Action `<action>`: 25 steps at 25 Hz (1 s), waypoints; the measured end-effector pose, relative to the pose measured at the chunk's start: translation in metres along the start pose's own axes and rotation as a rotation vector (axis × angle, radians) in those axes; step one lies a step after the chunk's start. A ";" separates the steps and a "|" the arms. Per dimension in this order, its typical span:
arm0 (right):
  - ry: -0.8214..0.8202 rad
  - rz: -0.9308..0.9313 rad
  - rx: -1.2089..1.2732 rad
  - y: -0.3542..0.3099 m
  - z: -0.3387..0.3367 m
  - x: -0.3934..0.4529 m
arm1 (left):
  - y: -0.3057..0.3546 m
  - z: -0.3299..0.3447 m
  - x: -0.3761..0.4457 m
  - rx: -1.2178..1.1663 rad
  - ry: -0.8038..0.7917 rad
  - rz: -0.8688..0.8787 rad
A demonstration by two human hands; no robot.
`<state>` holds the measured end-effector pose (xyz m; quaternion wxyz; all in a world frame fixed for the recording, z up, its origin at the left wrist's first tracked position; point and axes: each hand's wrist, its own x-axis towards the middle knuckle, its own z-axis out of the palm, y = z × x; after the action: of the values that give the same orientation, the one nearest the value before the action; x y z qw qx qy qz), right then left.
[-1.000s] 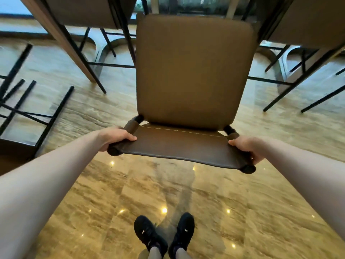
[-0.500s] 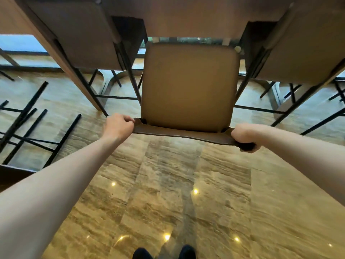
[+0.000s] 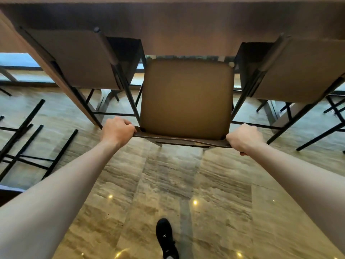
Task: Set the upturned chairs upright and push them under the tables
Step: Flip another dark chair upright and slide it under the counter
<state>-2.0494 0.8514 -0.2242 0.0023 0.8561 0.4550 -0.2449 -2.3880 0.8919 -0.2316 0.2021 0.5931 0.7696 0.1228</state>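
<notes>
The marble floor (image 3: 168,193) is filling most of the view, running out of frame on every side. The long table (image 3: 186,27) is spanning the top edge, with only its near edge and underside showing; its top is hidden.

Three upright chairs are showing along the table. The middle chair (image 3: 186,98) is standing with its tan seat partly under the table edge, its backrest seen edge-on as a dark strip and its legs mostly hidden beneath the seat. The left chair (image 3: 74,58) and the right chair (image 3: 298,70) are sitting on either side of it, tucked in, their seats hidden behind their backrests. At the left edge an upturned chair (image 3: 28,146) is lying cut off, only its black legs in view; how many chairs those legs belong to is hard to tell.

The left hand (image 3: 118,130) is curling round the left end of the middle chair's backrest, and the right hand (image 3: 242,138) is gripping the right end, its fingertips hidden behind the strip. One black shoe (image 3: 167,238) is showing at the bottom.

Compared with half a second ago, the middle chair is sitting further under the table, and one shoe is now stepping forward where two toes were peeking in.
</notes>
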 end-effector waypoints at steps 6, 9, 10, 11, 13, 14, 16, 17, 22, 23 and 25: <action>0.052 0.023 -0.012 -0.025 -0.031 0.032 | 0.026 -0.013 0.040 -0.034 -0.006 0.032; 0.066 0.047 -0.007 -0.045 -0.053 0.057 | 0.046 -0.023 0.072 -0.056 0.011 0.040; 0.074 0.056 0.003 -0.051 -0.060 0.066 | 0.052 -0.025 0.082 -0.059 0.011 0.043; 0.090 0.063 0.007 -0.058 -0.067 0.075 | 0.060 -0.028 0.095 -0.059 0.008 0.047; 0.159 0.070 0.033 -0.070 -0.077 0.089 | 0.074 -0.033 0.117 -0.059 -0.002 0.054; 0.209 0.075 0.065 -0.076 -0.081 0.097 | 0.081 -0.035 0.130 -0.060 -0.005 0.057; 0.304 0.076 0.130 -0.086 -0.088 0.114 | 0.095 -0.040 0.155 -0.054 -0.006 0.060; 0.337 0.075 0.154 -0.091 -0.091 0.122 | 0.100 -0.042 0.166 -0.052 -0.005 0.061; 0.372 0.088 0.171 -0.112 -0.104 0.156 | 0.121 -0.043 0.205 -0.045 -0.001 0.079; 0.368 0.087 0.168 -0.115 -0.106 0.162 | 0.124 -0.043 0.211 -0.038 -0.002 0.081; 0.364 0.083 0.160 -0.120 -0.111 0.174 | 0.130 -0.044 0.223 -0.030 -0.006 0.084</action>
<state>-2.0154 1.0819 -0.1735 -0.1378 0.9018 0.3913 -0.1212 -2.3438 1.1435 -0.1739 0.2079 0.6221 0.7416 0.1408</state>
